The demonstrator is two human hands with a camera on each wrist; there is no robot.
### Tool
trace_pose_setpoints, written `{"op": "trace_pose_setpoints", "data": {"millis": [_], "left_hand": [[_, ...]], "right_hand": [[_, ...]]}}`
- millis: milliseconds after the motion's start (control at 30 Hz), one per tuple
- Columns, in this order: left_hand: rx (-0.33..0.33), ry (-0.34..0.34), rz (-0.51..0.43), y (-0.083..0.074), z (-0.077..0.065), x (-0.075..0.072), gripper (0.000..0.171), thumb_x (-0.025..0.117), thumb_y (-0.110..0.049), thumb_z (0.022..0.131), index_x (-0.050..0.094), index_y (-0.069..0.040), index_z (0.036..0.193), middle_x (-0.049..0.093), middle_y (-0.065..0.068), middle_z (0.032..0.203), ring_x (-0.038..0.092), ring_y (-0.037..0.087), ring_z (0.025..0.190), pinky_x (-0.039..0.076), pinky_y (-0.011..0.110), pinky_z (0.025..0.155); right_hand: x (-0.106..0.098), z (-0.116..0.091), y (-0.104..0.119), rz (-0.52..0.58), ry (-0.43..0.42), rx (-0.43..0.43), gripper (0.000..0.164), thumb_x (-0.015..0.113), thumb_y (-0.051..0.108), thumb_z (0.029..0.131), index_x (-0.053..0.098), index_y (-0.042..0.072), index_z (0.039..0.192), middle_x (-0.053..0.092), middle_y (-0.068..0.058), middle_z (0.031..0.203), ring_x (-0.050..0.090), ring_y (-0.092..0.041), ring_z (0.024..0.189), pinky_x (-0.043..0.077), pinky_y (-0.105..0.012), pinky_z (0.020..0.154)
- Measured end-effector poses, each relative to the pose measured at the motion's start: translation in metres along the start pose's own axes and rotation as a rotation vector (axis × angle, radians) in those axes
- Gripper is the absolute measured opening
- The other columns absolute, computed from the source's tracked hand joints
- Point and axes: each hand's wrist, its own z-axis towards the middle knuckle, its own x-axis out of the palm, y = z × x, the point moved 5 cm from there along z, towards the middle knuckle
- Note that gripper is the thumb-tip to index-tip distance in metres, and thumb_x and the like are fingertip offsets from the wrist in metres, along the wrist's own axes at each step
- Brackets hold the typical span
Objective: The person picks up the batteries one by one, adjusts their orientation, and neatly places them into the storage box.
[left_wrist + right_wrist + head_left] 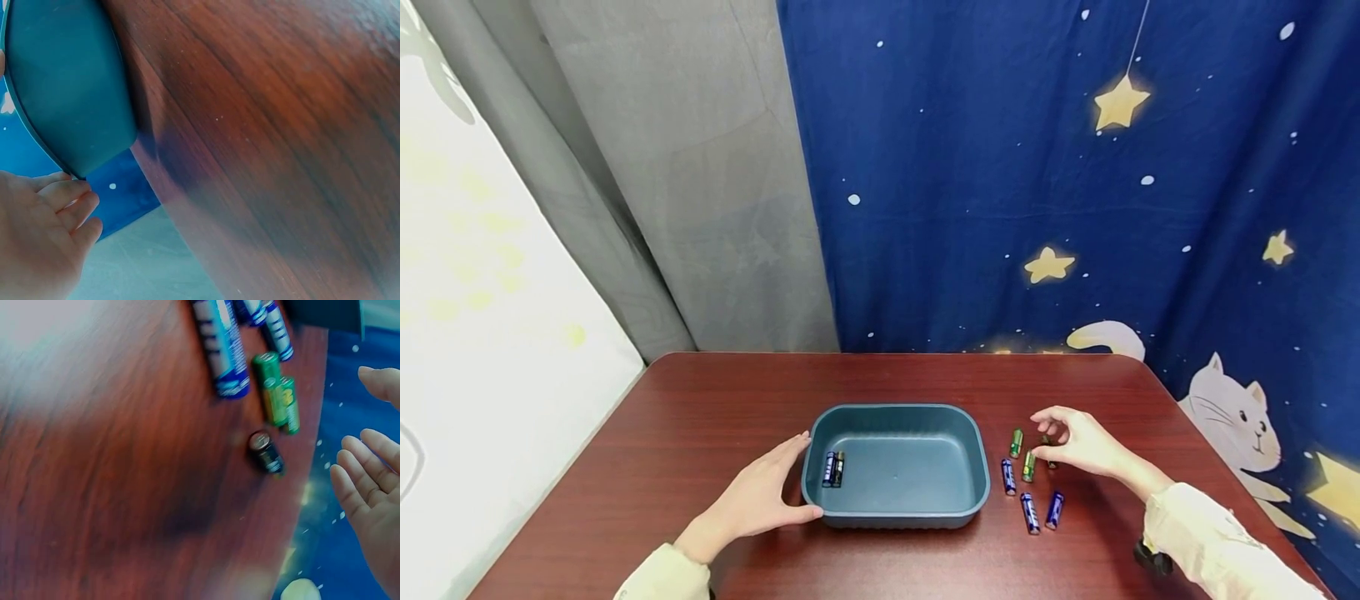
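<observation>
A dark teal plastic basin stands mid-table with two batteries inside near its left wall, one blue and one black. My left hand spans the basin's left side, thumb and fingertips spread and touching its rim; in the left wrist view the fingers lie extended. Right of the basin, my right hand hovers over loose batteries, holding nothing in the right wrist view. Beneath or beside it are two green batteries and a black battery, partly hidden in the head view. Three blue batteries lie nearer me.
The reddish-brown wooden table extends around the basin. Behind it hang a grey curtain and a blue starry curtain. A white panel borders the left side.
</observation>
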Motion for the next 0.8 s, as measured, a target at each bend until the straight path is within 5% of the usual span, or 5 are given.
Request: {"op": "trace_pose_setpoints", "data": {"millis": [400, 800], "left_hand": [[-0.009, -0.003, -0.001, 0.003, -0.001, 0.002, 0.094, 0.070, -0.059, 0.065, 0.039, -0.008, 0.137, 0.042, 0.009, 0.138, 0.042, 0.026, 0.124, 0.039, 0.048, 0.094], [-0.006, -0.005, -0.008, 0.002, 0.000, 0.002, 0.094, 0.071, -0.058, 0.065, 0.039, -0.009, 0.137, 0.042, 0.010, 0.138, 0.042, 0.025, 0.124, 0.039, 0.048, 0.095]], "right_hand": [[0.001, -0.011, -0.037, -0.068, 0.026, 0.062, 0.046, 0.081, 0.021, 0.063, 0.061, -0.004, 0.097, 0.059, -0.004, 0.082, 0.053, -0.015, 0.072, 0.047, -0.024, 0.061], [0.011, -0.014, -0.047, -0.140, 0.041, 0.042, 0.046, 0.082, 0.020, 0.059, 0.062, 0.002, 0.096, 0.058, 0.001, 0.085, 0.051, -0.012, 0.075, 0.047, -0.026, 0.066]]}}
